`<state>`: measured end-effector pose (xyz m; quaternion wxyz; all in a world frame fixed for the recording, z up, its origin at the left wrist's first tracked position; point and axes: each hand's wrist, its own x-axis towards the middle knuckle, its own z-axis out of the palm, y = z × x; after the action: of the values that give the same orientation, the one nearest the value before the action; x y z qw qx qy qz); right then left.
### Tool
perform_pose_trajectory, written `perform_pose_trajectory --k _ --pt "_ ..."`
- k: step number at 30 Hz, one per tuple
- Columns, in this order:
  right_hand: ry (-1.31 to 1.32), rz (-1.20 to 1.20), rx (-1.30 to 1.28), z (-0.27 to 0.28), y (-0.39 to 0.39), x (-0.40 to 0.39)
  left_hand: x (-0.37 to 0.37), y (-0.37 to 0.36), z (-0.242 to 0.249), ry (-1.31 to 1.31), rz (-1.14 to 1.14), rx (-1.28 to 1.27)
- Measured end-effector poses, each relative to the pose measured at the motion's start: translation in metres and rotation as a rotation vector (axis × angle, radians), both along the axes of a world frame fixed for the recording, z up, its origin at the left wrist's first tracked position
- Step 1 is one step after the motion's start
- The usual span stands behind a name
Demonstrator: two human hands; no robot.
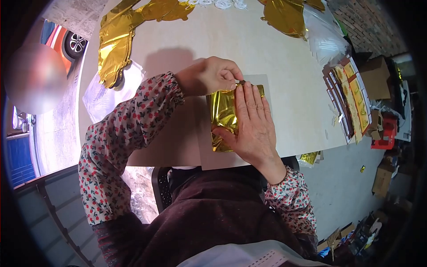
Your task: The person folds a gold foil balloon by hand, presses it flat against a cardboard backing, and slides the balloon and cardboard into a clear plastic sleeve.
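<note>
A folded gold foil balloon (223, 116) lies flat on the table in front of me, with a clear, greyish plastic edge (260, 79) showing beyond its far side. My right hand (257, 120) presses down on the foil's right half, fingers straight and pointing away from me, thumb spread to the left. At the foil's far edge is my left hand (213, 75), its fingers curled and thumb and fingertips pinched together close to the right hand's fingertips. What the pinch holds, I cannot tell.
Flat gold foil balloons (116, 49) lie at the back left, more foil (284, 18) at the back right. White string bundles (222, 3) sit at the far edge. Clear plastic bags (327, 35) and printed cards (351, 98) are on the right. A clear plastic sheet (113, 91) lies left.
</note>
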<state>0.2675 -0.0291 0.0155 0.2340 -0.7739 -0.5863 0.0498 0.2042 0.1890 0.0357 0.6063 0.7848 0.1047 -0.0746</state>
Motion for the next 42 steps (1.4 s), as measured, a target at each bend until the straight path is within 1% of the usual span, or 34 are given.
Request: perform_pose_trajectory --k 1,4,7,10,13,16,19,22,23,25,29,32,35,38,39,42 --pt "-0.005 0.000 0.001 0.000 0.000 0.000 -0.001 -0.001 0.000 -0.004 0.001 0.022" --pt "-0.044 0.005 -0.009 0.003 0.000 0.000 -0.010 -0.007 -0.012 -0.112 0.085 -0.032" --pt "-0.054 0.020 -0.017 0.001 -0.001 0.001 -0.017 -0.013 -0.019 -0.216 0.148 0.074" --pt "-0.069 0.016 0.001 0.000 -0.001 0.001 -0.021 -0.022 -0.023 -0.284 0.307 0.077" --pt "-0.084 0.017 -0.012 0.001 -0.001 0.001 -0.035 -0.027 -0.005 -0.180 0.352 0.113" --pt "-0.094 0.008 -0.034 0.000 0.000 0.000 -0.045 -0.023 -0.016 -0.318 0.351 0.329" --pt "-0.106 0.006 -0.044 0.001 0.000 -0.001 -0.056 -0.029 -0.010 -0.441 0.277 0.785" --pt "-0.098 0.017 -0.039 0.001 0.000 0.000 -0.074 -0.035 -0.027 -0.607 0.149 0.833" --pt "-0.099 0.016 -0.036 -0.001 -0.001 0.001 -0.078 -0.041 -0.031 -0.522 0.122 0.921" --pt "-0.101 0.015 -0.026 -0.003 0.000 0.001 -0.082 -0.053 -0.022 -0.344 0.064 1.092" --pt "-0.136 0.031 -0.010 -0.002 0.000 0.001 -0.093 -0.051 -0.018 -0.239 -0.025 1.123" --pt "-0.171 0.031 -0.019 -0.002 0.000 0.000 -0.095 -0.057 -0.018 -0.284 0.053 1.116" --pt "-0.177 0.037 -0.014 -0.002 -0.001 0.001 -0.102 -0.067 -0.011 -0.345 0.179 1.076" --pt "-0.191 0.036 -0.016 -0.005 -0.001 0.001 -0.118 -0.084 -0.004 -0.376 0.229 1.037" --pt "-0.196 0.034 -0.016 -0.006 -0.001 0.001 -0.127 -0.094 -0.005 -0.439 0.253 1.007" --pt "-0.214 0.032 -0.014 -0.007 0.000 0.001 -0.143 -0.125 -0.007 -0.353 0.200 0.914"
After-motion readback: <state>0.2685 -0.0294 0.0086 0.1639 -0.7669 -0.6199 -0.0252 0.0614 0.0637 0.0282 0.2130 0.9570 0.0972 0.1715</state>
